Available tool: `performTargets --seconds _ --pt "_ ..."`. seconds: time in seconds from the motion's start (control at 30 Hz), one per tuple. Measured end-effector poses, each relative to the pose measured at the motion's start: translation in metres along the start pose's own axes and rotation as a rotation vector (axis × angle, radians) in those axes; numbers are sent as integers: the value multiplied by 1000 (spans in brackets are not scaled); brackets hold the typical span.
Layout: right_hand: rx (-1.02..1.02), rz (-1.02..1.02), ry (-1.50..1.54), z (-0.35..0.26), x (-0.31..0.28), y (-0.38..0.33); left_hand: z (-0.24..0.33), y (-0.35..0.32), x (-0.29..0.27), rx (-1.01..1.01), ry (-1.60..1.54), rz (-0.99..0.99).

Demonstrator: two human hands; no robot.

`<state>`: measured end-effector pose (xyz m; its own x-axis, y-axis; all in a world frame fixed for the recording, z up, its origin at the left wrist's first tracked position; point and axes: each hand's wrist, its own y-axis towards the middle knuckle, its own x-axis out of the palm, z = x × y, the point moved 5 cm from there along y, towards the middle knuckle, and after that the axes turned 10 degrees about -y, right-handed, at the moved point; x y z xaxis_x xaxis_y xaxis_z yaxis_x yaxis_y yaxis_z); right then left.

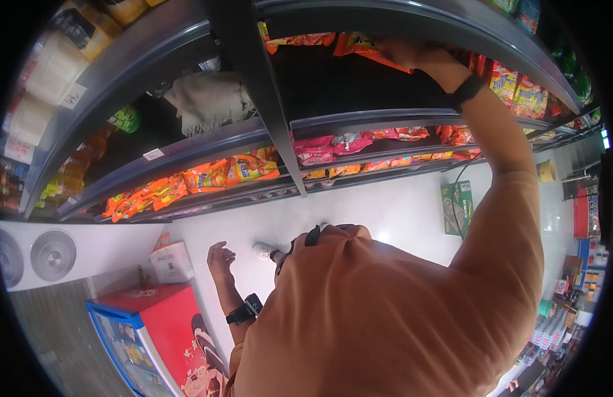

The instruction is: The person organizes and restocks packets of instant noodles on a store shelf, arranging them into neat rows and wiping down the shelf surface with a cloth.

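My right hand [402,51] is raised to the upper shelf [379,119] and grips an orange snack packet [362,46] at its right end. A black band sits on that wrist. More orange and red packets lie along the same shelf to both sides. My left hand [220,258] hangs low beside my body with its fingers apart and nothing in it; a black watch is on its wrist. My orange shirt fills the lower middle of the picture.
Dark metal shelves [187,149] hold orange packets [207,175], pink packets [333,145] and a pale folded cloth [207,99]. A green box [457,206] lies on the white floor. A red and blue chest freezer [154,337] stands at lower left, a white bag [171,261] behind it.
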<state>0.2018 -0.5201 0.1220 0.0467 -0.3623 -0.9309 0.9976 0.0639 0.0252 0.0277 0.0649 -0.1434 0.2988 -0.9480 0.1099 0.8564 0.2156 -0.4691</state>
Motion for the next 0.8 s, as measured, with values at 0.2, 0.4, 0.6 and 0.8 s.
performTargets --seconds 0.2,0.4,0.6,0.8 --pt "-87 -115 54 0 -20 -27 -4 -14 13 -21 -8 22" --pt "-74 48 563 12 -57 -72 12 -27 73 -22 54 -231" --pt "250 309 1440 64 -26 -106 52 -22 140 74 104 -515" --pt "91 372 1741 -7 -65 -136 89 -42 187 152 126 -788"
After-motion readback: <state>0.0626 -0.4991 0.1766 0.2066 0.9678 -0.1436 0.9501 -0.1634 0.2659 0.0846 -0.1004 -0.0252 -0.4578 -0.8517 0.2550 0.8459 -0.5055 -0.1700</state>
